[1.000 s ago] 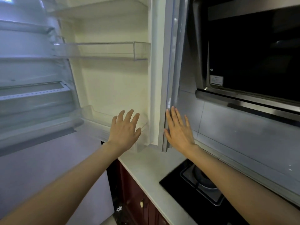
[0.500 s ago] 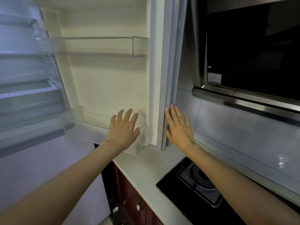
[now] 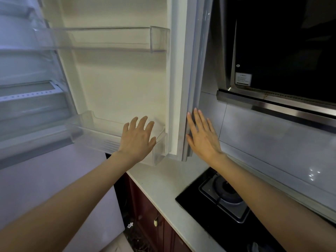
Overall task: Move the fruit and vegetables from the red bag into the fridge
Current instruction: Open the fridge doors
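The fridge door stands wide open in front of me, its cream inner side facing me. It carries an upper clear bin and a lower clear bin, both with nothing in them. My left hand is flat and spread in front of the lower bin's right end. Just right of the door's outer edge, my right hand is spread too, fingertips by the grey edge. Neither hand holds anything. The red bag and the fruit and vegetables are out of view.
Fridge shelves show at the left. A white counter runs under the door, with a black gas hob and dark red cabinets below. A black range hood hangs at the upper right above a grey backsplash.
The view has drifted so the door and bins sit further right and slightly lower in frame. Both hands stay spread at the door's lower end, in nearly the same places.
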Available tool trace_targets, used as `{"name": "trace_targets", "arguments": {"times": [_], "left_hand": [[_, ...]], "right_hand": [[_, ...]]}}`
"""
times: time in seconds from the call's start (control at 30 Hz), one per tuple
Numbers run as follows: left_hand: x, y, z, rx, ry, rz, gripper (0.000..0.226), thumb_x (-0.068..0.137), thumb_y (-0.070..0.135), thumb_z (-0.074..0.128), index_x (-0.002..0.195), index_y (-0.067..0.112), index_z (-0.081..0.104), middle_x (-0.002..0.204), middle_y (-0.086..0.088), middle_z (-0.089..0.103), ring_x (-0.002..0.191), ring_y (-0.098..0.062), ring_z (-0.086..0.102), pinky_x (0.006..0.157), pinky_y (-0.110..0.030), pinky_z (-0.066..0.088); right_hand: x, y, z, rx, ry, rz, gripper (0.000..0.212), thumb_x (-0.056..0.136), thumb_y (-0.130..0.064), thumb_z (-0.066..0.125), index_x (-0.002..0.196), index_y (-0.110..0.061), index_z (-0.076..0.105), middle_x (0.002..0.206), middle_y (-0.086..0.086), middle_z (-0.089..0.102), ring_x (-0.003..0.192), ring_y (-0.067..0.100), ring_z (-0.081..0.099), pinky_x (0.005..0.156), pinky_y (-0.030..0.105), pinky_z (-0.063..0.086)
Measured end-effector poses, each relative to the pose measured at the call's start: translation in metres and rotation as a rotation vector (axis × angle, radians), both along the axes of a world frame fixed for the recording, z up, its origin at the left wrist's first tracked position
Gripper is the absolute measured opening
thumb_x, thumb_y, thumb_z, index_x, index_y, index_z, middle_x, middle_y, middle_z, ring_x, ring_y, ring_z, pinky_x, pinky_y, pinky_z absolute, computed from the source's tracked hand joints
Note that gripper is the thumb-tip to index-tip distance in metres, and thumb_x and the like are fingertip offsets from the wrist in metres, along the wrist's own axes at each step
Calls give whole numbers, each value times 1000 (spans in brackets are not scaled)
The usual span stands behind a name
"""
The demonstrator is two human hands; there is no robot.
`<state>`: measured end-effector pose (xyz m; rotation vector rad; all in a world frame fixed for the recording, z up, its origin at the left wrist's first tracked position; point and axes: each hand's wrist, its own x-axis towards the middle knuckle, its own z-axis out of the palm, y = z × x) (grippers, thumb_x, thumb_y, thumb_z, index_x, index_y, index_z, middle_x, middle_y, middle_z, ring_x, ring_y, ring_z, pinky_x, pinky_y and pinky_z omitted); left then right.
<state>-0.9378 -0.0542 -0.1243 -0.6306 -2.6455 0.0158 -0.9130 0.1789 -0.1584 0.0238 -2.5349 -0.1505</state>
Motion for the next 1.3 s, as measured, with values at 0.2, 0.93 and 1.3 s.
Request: {"name": "trace_targets", "arguments": {"times": [0.2,0.93,1.3], "left_hand": [[2,-3,2,12,-4,-18,54,95,41,36,144,19,27,155,-5,19,142,-32,15,111,-45,20],[3,-24,14,9,38,-224,54,96,43,35,144,18,28,154,-6,23,141,-33,19,109,-45,22],[88,-20,-11,95,18,-416,52,91,31,49,137,8,41,147,-16,34,136,-40,27,107,-52,26]], "right_hand": [[5,-2,4,7,-17,-13,70,96,-36,39,150,-13,1,158,15,2,146,28,1,116,49,19],[51,-32,42,-24,-146,-247,56,100,-40,27,150,-19,12,158,12,6,146,26,-1,119,43,7],[180,-38,9,-198,-147,-410,51,100,-39,29,144,-14,32,156,11,18,146,25,7,118,42,12]]}}
